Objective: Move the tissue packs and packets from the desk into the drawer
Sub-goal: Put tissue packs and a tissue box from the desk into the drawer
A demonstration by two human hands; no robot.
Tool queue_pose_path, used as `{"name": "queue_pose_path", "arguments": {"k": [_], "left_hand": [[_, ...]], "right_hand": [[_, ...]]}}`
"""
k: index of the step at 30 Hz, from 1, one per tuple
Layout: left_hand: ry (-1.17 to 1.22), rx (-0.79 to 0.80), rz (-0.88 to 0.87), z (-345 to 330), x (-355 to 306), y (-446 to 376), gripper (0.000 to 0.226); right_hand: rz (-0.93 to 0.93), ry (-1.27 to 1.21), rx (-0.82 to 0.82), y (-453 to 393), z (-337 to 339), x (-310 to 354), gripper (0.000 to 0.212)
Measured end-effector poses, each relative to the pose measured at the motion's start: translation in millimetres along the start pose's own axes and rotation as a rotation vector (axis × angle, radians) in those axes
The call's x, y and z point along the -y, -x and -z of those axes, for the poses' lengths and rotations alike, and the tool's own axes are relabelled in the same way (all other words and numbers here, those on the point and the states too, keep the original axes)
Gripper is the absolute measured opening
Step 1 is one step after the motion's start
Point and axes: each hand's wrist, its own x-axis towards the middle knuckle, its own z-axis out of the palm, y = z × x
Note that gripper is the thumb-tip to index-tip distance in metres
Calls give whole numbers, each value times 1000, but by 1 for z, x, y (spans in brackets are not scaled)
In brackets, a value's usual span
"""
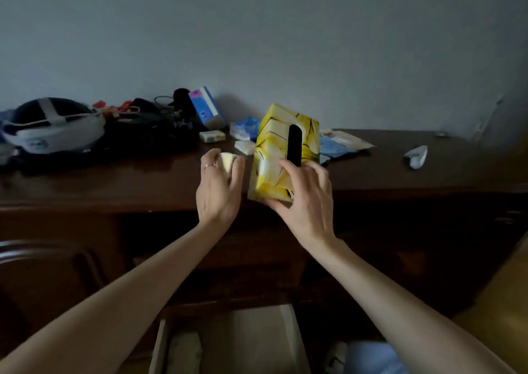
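So it's the pickup step: right hand [305, 199] has its fingers clamped on the yellow tissue box [281, 151] at frame centre, left hand [218, 188] closed around a small pale packet [227, 161], I think. Next both need lowering into the open drawer [288, 333] at bottom centre.

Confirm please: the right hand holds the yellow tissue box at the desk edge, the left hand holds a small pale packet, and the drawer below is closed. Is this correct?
One detail is wrong: the drawer is open, as the head view shows, with something pale lying inside. The rest stands: the right hand holds the yellow tissue box at the desk edge, and the left hand holds a small pale packet.
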Motion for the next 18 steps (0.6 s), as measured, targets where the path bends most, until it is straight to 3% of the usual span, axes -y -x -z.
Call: {"name": "queue_pose_path", "arguments": {"k": [4,7,11,15,18], "left_hand": [[9,-2,-111,49,41,98,50],[-55,37,-65,67,92,163,53],[-252,154,111,76,172,225,63],[-403,324,166,80,242,263,61],[-542,422,281,77,276,276,59]], "right_hand": [[208,-62,22,111,25,32,72],[357,-115,116,192,36,42,72],[366,-159,542,277,29,39,88],[140,-88,1075,316,-7,30,93],[-12,-63,1290,341,-38,14,91]]}}
